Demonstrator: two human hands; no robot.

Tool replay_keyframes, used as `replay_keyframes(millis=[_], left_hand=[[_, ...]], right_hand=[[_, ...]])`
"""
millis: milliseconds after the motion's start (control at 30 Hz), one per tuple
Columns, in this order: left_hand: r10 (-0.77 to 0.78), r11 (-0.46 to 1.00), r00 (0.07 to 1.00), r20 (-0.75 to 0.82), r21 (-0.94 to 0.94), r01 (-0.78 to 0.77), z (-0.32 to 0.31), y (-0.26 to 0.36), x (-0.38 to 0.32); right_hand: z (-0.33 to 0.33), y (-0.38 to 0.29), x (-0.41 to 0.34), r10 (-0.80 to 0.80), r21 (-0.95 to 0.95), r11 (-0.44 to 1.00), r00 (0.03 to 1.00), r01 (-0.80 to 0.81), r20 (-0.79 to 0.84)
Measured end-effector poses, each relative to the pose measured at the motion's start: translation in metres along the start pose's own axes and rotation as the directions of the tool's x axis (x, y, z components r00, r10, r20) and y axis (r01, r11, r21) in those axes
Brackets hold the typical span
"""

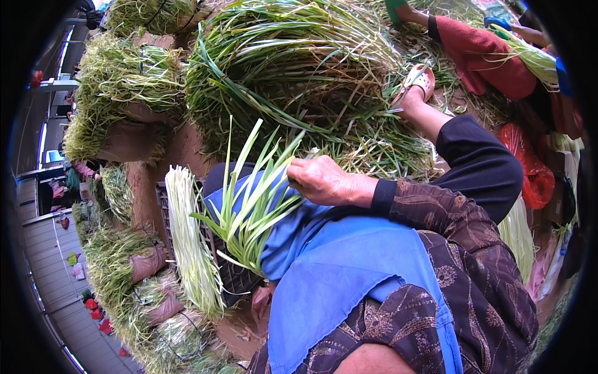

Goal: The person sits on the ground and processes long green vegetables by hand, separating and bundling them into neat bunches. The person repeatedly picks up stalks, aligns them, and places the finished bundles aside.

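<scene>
My right hand point(324, 180) is curled, its fingertips closed at the edge of a loose bunch of flat green leaves point(252, 201), likely garlic chives. The bunch fans out over the blue apron point(345, 280) on my lap, and its lower end goes behind the cloth. My left hand is out of sight. Left of the bunch, a neat bundle of pale stalks point(189, 238) lies on a dark plastic crate point(229, 276). Beyond my right hand rises a large heap of long green leaves point(289, 75), with dry brown ones among them.
Tied bales of greens point(140, 79) stand at the upper left, more bales point(112, 262) at the lower left. My foot in a pale clog point(420, 82) rests by the heap. Another person in red clothing point(486, 56) holds greens at the upper right. A red plastic bag point(528, 168) lies at right.
</scene>
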State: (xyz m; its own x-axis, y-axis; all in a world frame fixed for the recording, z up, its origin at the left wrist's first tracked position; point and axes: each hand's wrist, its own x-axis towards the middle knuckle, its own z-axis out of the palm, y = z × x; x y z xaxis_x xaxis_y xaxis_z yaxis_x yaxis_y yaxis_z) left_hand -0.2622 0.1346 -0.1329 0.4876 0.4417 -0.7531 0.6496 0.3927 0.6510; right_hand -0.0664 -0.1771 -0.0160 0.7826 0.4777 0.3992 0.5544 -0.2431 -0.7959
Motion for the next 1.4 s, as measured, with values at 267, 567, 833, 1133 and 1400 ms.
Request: replay_keyframes(millis=[267,567,833,1133,1400], left_hand=[[0.006,1.000,0.999,0.037,0.021,-0.007,0.024,0.013,0.011],[0.008,0.998,0.998,0.066,0.056,-0.012,0.044,0.025,0.018],[0.008,0.998,0.997,0.074,0.069,-0.013,0.053,0.028,0.020],[0.010,0.997,0.996,0.091,0.073,-0.016,0.060,0.029,0.023],[0.002,0.997,0.994,0.108,0.078,-0.011,0.070,0.030,0.025]], right_hand=[[-0.087,0.082,-0.018,0.477,-0.426,0.723,0.839,-0.545,-0.263],[-0.074,0.068,-0.006,0.403,0.065,0.915,0.907,-0.398,-0.119],[-0.049,0.014,0.033,0.118,0.133,0.986,0.983,-0.100,-0.138],[-0.041,0.021,0.052,0.207,-0.037,0.977,0.975,-0.210,-0.080],[-0.039,0.082,0.028,0.356,-0.110,0.874,0.778,-0.473,-0.518]])
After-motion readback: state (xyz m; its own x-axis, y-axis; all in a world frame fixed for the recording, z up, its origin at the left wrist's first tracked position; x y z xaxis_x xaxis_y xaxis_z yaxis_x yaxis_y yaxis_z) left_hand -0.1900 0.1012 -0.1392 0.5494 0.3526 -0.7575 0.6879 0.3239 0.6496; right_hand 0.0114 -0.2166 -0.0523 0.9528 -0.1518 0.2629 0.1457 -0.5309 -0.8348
